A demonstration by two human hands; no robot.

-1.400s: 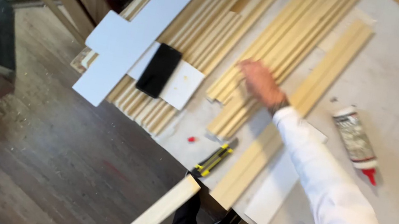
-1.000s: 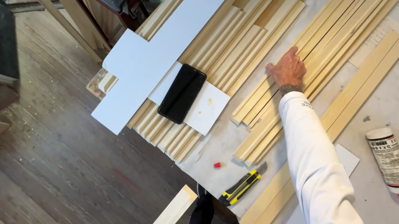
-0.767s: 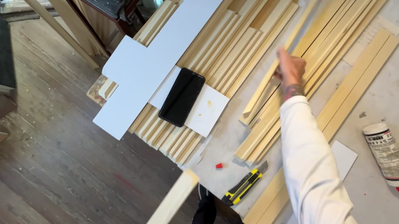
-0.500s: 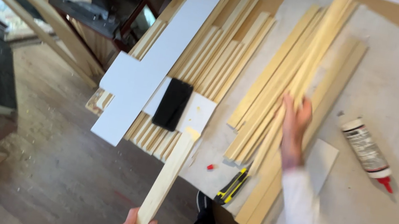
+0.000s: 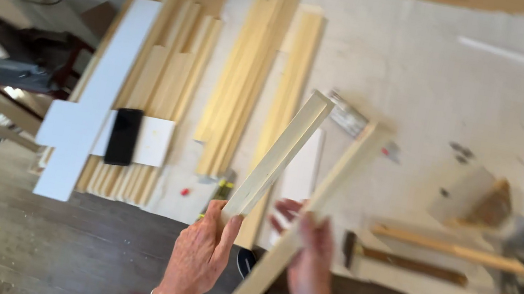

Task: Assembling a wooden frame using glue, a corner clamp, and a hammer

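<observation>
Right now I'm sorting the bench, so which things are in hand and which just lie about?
In hand:
left hand holds a wood strip
right hand holds a second strip

Lying about:
black phone
white board
stacked wood strips
hammer

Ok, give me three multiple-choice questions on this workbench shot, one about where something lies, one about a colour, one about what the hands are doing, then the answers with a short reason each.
1. Where does the black phone lie?
A. on a white sheet over the left wooden strips
B. on the floor
C. beside the hammer

2. What colour is the long board at the left edge of the table?
A. black
B. white
C. red

3. What do the hands hold?
A. nothing
B. one strip together
C. one wooden strip each

Answers:
1. A, the phone rests on the white sheet among the strips.
2. B, it is plainly white.
3. C, the left hand grips the left strip, and the right hand grips the right strip.
</observation>
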